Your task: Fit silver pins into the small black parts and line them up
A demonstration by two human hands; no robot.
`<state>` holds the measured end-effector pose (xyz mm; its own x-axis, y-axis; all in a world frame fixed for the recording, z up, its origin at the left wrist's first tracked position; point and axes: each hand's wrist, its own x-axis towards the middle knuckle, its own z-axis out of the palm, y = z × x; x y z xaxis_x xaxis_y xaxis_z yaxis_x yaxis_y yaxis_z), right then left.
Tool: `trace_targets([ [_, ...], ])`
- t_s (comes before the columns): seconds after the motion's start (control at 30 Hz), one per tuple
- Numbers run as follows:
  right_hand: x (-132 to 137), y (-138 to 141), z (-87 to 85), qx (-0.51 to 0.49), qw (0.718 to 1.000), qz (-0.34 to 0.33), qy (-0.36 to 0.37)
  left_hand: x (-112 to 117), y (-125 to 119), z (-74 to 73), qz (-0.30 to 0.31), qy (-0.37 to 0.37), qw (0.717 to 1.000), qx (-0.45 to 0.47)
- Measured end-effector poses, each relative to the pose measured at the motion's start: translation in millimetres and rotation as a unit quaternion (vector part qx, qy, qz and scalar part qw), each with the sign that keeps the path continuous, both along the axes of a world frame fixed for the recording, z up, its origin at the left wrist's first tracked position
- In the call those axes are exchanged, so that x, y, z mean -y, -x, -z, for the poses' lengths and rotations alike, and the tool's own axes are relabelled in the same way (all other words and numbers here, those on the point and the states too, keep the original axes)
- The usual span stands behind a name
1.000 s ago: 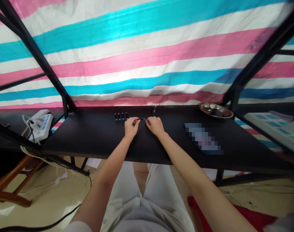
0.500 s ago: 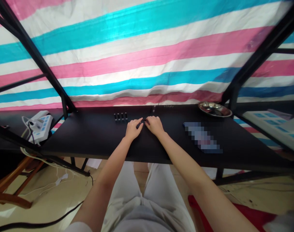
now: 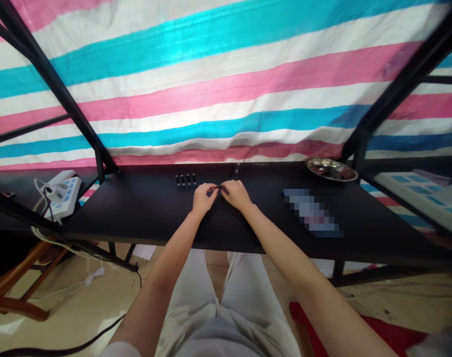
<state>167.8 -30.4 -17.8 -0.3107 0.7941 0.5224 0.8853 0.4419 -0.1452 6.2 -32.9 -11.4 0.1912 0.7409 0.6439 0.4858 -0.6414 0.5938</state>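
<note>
Above the middle of the black tabletop (image 3: 137, 213), my left hand (image 3: 203, 197) and my right hand (image 3: 235, 193) meet almost fingertip to fingertip. Between them is a small dark piece (image 3: 219, 188), largely covered by the fingers. The left thumb and fingers are closed in a pinch at its left end. Bent inward, the right fingers close at its other end; whether it is one piece or two I cannot tell. Just left of my left hand, several short black cylinders with whitish ends (image 3: 186, 179) stand in a row.
Small light pieces (image 3: 260, 164) lie along the back edge, and a little pale item (image 3: 237, 167) sits behind my right hand. A shiny metal dish (image 3: 332, 169) is at the back right, with a pixelated bluish object (image 3: 311, 213) before it. Power strips (image 3: 68, 193) lie leftward.
My left thumb and fingers have come together into a pinch, where they were apart before. The right hand has stayed nearly in place, and the dark piece remains between the hands.
</note>
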Motion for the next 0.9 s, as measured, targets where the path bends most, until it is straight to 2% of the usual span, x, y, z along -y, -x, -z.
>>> trace_targets([
  [0.17, 2, 8, -0.8, -0.041, 0.999, -0.002, 0.022, 2, -1, -3.7, 0.004, 0.022, 0.999, 0.043],
  [0.27, -1, 16, 0.2, -0.104, 0.993, 0.005, 0.05, 1, 1, -8.2, -0.027, 0.07, 0.989, 0.129],
  [0.37, -11, 23, 3.2, -0.181, 0.98, 0.011, 0.085, -5, 6, -12.0, -0.072, 0.149, 0.949, 0.267],
  [0.47, -24, 31, 6.1, -0.242, 0.961, 0.014, 0.137, -13, 15, -13.9, -0.104, 0.21, 0.884, 0.404],
  [0.53, -33, 37, 6.6, -0.25, 0.954, 0.008, 0.163, -18, 19, -14.3, -0.123, 0.236, 0.842, 0.469],
  [0.6, -42, 44, 5.8, -0.241, 0.954, 0.009, 0.176, -21, 23, -14.1, -0.135, 0.258, 0.812, 0.506],
  [0.67, -50, 51, 4.4, -0.232, 0.955, 0.018, 0.185, -23, 24, -13.2, -0.138, 0.274, 0.798, 0.519],
  [0.9, -76, 66, 3.9, -0.211, 0.957, 0.024, 0.198, -22, 24, -11.2, -0.112, 0.294, 0.792, 0.524],
])
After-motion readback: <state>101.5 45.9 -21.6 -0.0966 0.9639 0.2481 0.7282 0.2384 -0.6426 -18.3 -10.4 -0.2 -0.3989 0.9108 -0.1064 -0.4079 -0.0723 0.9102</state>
